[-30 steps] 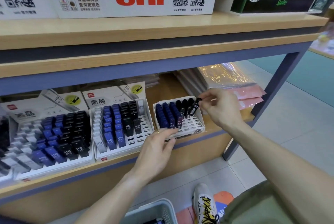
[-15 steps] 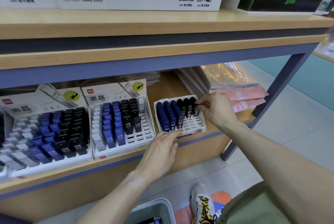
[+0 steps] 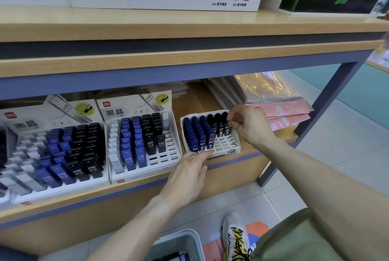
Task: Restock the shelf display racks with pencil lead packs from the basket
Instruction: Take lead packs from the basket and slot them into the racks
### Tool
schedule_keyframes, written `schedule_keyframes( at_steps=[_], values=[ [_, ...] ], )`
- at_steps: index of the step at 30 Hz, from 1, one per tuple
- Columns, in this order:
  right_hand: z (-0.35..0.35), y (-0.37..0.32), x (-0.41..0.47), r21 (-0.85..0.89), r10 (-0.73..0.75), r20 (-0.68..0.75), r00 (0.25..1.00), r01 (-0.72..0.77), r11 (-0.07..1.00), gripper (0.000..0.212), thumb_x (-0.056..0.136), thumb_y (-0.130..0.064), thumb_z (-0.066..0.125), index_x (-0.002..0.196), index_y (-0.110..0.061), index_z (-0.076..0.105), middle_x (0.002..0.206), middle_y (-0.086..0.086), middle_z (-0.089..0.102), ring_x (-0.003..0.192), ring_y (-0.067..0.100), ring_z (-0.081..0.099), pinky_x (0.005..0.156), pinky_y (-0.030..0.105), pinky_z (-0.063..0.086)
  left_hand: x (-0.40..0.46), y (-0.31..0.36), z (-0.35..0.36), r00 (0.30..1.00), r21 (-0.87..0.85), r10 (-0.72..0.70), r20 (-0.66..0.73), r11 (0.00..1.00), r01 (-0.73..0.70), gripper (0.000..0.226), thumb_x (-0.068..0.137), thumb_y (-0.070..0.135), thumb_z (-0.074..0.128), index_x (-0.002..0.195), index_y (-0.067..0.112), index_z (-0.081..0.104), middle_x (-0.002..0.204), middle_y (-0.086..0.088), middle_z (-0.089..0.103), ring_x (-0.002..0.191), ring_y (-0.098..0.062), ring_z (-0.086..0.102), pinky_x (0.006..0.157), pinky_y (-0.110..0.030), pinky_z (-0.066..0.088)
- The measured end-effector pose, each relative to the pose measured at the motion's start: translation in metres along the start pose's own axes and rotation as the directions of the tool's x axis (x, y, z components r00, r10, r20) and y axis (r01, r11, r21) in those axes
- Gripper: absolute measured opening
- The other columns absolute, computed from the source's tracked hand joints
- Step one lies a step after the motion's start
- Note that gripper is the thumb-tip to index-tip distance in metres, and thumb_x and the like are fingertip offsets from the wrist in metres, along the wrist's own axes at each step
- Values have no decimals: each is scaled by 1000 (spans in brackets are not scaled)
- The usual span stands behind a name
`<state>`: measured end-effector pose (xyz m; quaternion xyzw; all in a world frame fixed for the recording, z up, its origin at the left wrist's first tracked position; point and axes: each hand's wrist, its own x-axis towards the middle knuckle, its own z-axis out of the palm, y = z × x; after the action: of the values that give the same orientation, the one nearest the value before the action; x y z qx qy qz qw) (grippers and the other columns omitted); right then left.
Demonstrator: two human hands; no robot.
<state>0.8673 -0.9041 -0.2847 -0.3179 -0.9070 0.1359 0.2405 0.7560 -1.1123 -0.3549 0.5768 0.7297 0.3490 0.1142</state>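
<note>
The right hand (image 3: 250,127) pinches the top of a black lead pack (image 3: 227,127) standing in the rightmost column of the small white rack (image 3: 229,144) on the lower shelf (image 3: 248,155), its grip closed on the pack with fingers curled. The left hand (image 3: 189,173) rests on the rack's front edge, fingers fairly straight and holding nothing. The basket (image 3: 183,244) sits on the floor below.

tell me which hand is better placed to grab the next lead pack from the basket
Probably the left hand. It only rests open on the small rack's front edge, directly above the basket. The right hand is busy pinching a black pack in the rack's back row.
</note>
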Motion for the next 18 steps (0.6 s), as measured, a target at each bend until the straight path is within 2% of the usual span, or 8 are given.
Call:
schedule_keyframes(
  at_steps=[3, 11, 18],
  values=[
    [1, 1, 1, -25, 0, -12, 1000, 0, 1000, 18, 81, -4, 70, 86, -21, 70, 75, -5, 70, 74, 19, 67, 70, 31, 54, -1, 0, 0, 1000, -4, -3, 8, 1000, 3, 46, 106, 16, 47, 151, 25, 46, 130, 1, 63, 131, -9, 45, 108, -25, 37],
    [-2, 11, 4, -91, -12, -50, 999, 7, 996, 22, 80, -1, 68, 94, -17, 71, 83, 0, 75, 81, 26, 69, 71, 31, 53, -2, 0, 0, 1000, -8, -4, 27, 1000, 4, 47, 106, 16, 47, 152, 24, 44, 136, 1, 59, 136, -8, 40, 111, -22, 33],
    [0, 10, 4, -39, 34, -15, 999, -34, 999, 19, 82, 0, 71, 92, -16, 74, 82, -1, 75, 80, 19, 71, 74, 24, 52, -2, 1, -1, 999, -8, -20, 39, 1000, 21, 48, 106, 16, 47, 153, 25, 43, 136, 1, 58, 135, -8, 41, 108, -17, 29]
  ],
)
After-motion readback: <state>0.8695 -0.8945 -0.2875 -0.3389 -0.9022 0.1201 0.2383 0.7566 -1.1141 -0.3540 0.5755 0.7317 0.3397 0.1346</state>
